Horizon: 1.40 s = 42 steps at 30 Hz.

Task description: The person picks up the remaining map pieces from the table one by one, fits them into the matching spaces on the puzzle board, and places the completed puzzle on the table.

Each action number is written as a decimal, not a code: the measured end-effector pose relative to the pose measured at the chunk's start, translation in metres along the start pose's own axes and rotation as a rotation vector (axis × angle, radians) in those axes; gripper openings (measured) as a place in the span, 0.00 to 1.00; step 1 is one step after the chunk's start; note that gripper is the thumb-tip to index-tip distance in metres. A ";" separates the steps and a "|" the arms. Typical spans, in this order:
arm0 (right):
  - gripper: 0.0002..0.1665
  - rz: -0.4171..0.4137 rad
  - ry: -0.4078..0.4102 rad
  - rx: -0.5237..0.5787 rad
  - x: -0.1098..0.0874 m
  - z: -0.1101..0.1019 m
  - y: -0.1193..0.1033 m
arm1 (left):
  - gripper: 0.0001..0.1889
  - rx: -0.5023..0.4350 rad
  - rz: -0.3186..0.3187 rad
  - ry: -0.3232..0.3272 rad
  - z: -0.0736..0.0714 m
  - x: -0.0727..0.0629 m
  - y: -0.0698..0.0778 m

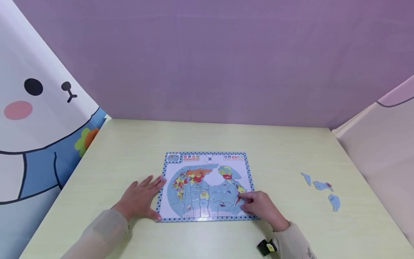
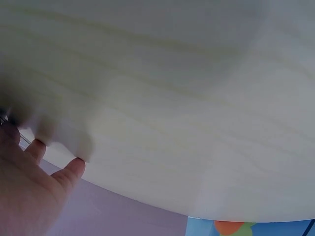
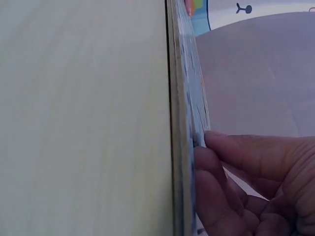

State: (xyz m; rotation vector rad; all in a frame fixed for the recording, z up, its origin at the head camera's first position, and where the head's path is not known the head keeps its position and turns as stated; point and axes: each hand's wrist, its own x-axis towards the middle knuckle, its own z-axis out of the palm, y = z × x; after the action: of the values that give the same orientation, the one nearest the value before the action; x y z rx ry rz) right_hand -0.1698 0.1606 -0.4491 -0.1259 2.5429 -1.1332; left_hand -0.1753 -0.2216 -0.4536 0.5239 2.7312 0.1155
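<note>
In the head view, a pale yellow, wood-grained tabletop [image 1: 129, 136] spans the centre to 6 o'clock. A plain purple fabric backdrop [image 1: 207, 72] stands at 12 o'clock. At 9 o'clock, a white-and-blue cartoon-animal panel [image 1: 48, 126] bears an orange-and-green printed flower [image 1: 91, 137]; at 3 o'clock, a pale pinkish panel [image 1: 385, 151].

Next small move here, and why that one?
Probably press down the red puzzle piece with the right hand: its fingertips are there, the piece's fit is hard to confirm, and the left hand, at the left edge of the board, may help steady it.
</note>
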 end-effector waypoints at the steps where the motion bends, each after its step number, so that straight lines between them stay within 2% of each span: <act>1: 0.19 0.006 0.002 -0.001 0.001 0.000 0.000 | 0.60 0.001 0.001 0.001 0.000 0.000 0.000; 14: 0.17 0.090 -0.005 -0.019 0.002 0.001 -0.005 | 0.60 -0.001 0.000 -0.012 -0.001 -0.001 0.000; 22: 0.18 0.031 0.000 -0.033 -0.001 -0.002 -0.004 | 0.60 -0.001 0.002 -0.007 -0.001 -0.002 0.001; 27: 0.11 0.026 0.030 -0.068 -0.004 -0.007 -0.004 | 0.60 -0.007 -0.002 -0.008 -0.003 -0.002 0.001; 31: 0.05 0.085 0.029 -0.120 -0.005 -0.010 -0.005 | 0.60 -0.002 0.000 -0.002 -0.003 -0.002 0.000; 34: 0.04 0.113 0.014 -0.151 -0.004 -0.012 -0.006 | 0.60 0.010 0.006 0.007 -0.002 -0.002 -0.001; 42: 0.03 0.111 0.004 -0.166 -0.004 -0.008 -0.006 | 0.60 0.008 0.010 0.002 -0.002 -0.002 0.000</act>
State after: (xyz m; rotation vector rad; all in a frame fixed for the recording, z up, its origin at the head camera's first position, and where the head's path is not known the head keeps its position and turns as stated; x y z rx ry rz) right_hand -0.1698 0.1629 -0.4384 -0.0239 2.6096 -0.8818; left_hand -0.1742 -0.2228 -0.4513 0.5398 2.7320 0.1070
